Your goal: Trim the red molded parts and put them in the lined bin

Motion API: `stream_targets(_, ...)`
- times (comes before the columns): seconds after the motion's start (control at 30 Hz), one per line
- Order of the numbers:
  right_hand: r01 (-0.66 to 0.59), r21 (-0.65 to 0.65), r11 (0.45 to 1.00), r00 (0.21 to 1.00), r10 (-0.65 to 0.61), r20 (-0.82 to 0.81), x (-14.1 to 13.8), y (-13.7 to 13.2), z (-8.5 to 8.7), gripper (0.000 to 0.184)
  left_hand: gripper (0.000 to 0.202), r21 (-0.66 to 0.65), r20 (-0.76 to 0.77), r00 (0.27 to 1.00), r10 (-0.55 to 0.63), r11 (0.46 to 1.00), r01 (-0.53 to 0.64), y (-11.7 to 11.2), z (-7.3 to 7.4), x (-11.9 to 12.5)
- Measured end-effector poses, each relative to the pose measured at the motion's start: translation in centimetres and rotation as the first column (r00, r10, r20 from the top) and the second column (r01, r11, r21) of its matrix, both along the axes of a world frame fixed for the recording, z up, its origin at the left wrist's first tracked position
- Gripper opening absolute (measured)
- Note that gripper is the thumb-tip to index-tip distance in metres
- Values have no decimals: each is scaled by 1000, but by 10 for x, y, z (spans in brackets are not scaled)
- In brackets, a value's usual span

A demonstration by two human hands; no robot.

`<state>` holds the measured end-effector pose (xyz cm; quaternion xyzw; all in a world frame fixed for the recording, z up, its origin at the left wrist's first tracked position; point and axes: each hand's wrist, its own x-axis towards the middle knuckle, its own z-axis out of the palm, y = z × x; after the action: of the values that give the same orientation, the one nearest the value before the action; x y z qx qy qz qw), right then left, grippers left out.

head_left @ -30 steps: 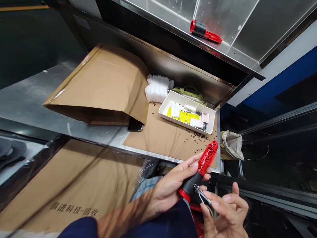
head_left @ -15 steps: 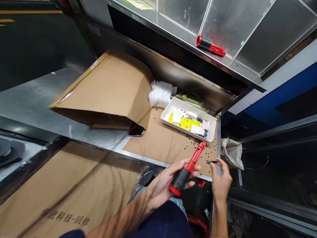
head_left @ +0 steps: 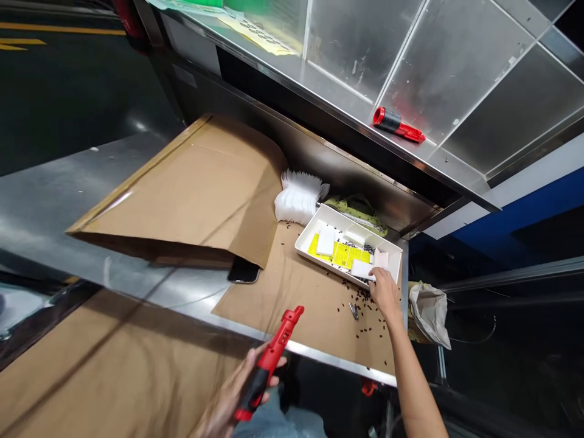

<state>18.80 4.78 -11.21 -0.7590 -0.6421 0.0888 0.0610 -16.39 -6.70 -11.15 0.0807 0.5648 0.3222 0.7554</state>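
Resting the right hand (head_left: 385, 295) on a white tray (head_left: 310, 226) of yellow labels (head_left: 335, 255).

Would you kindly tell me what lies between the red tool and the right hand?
In the head view, brown paper lies there, with scattered small black pieces and a small metal piece on it.

The left hand (head_left: 237, 403) is held low, its fingers curled shut. The right arm (head_left: 413, 371) is extended forward, with the right hand (head_left: 385, 294) angled down.
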Motion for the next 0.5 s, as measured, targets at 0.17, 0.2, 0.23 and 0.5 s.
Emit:
stream_targets(0.17,-139,-85,987,990,136,-37,14,64,-5,38,40,-38,222,973,70,997,-63,13,5,1)
stream_targets(0.2,-145,-82,986,989,142,-47,14,68,-5,37,31,-78,289,953,95,994,-75,19,12,3)
stream_targets(0.23,-142,-67,988,989,139,-58,13,70,-4,36,23,-132,355,927,120,988,-77,25,21,5)
stream_targets(0.5,-62,234,970,950,130,-285,-28,-25,61,56,68,-316,751,641,158,939,139,50,77,32)
